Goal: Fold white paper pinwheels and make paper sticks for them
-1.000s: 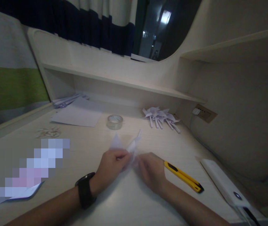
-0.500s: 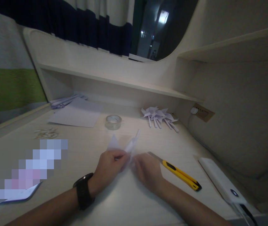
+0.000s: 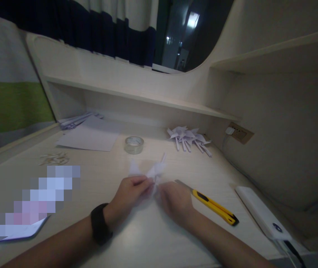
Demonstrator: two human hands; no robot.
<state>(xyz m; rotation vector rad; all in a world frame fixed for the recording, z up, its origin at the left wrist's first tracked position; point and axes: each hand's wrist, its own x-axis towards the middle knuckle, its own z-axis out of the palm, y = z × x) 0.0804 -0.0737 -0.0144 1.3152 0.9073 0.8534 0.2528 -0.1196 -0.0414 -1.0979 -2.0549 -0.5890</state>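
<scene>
The folded white paper [image 3: 155,170] is over the middle of the table [image 3: 136,242], and its thin stick [image 3: 163,158] points to the far side. The left hand [image 3: 133,190], which has a black watch [image 3: 101,224] at the wrist, holds this paper with thumb and fingers closed on it. The right hand [image 3: 177,201] is just at the right, with the fingers curled narrow near the paper's near end; this part is rather blurred, so I cannot tell if it grips. Beside the right hand, to the right, lies a yellow knife [image 3: 215,206], and farther right a long white device [image 3: 262,212]. On the far side stands a roll of tape [image 3: 134,146]; at far right lie paper pinwheels [image 3: 188,137], and at far left a white sheet [image 3: 90,136]. Small pale pieces [image 3: 55,159] lie nearer than the sheet.
</scene>
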